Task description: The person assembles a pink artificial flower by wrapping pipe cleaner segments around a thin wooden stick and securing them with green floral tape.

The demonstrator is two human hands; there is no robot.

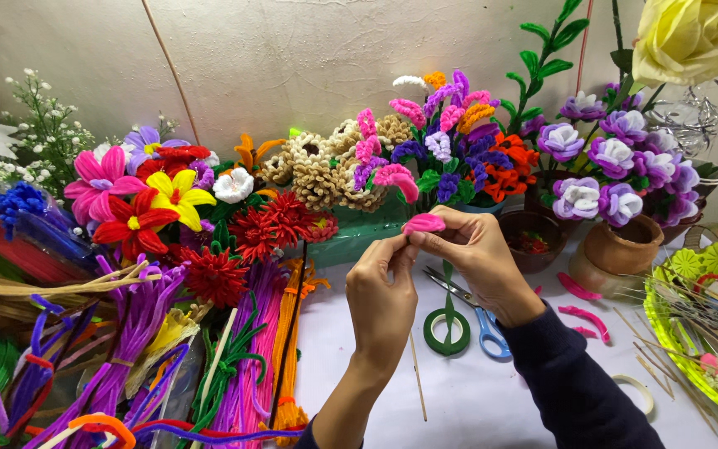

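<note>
Pink chenille petal [423, 223] held above worktop [475, 391], left hand [382, 293] and right hand [477, 258] both with grip pinched on it; keep fold tight, curl evenly, fingertips close

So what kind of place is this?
Probably a craft table for handmade flowers: finished flowers stand along the wall, bundled pipe cleaners lie on the left, and scissors lie beside the hands.

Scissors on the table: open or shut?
Shut, as far as shows. The scissors lie flat on the white table, the blades running together as one narrow strip, partly hidden behind the right hand; blue handles beside the green tape roll.
</note>
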